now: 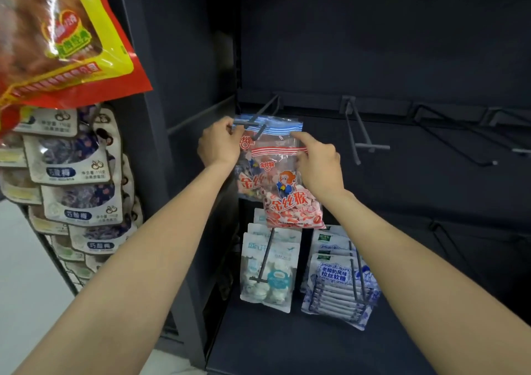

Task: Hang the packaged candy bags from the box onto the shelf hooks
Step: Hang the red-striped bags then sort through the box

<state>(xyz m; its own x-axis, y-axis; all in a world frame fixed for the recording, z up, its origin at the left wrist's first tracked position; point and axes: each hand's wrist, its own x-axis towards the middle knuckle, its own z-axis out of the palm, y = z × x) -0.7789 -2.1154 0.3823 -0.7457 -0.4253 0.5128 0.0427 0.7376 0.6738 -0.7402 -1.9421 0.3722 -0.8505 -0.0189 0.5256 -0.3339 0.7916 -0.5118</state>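
Note:
A clear candy bag with blue stripes (275,126) hangs at the leftmost upper hook (265,110) of the dark shelf. In front of it is a second candy bag with red stripes and a monkey picture (290,199). My left hand (219,143) pinches the top left corner of the bags beside the hook's crossbar. My right hand (319,163) pinches the red-striped bag's top edge on the right. The box is not in view.
Bare hooks (359,133) stick out to the right along the same rail. Below hang white candy packs (268,271) and blue-and-white packs (339,282). On the left, a side rack carries plum packets (71,159), and a red-yellow bag (57,35) hangs close to the camera.

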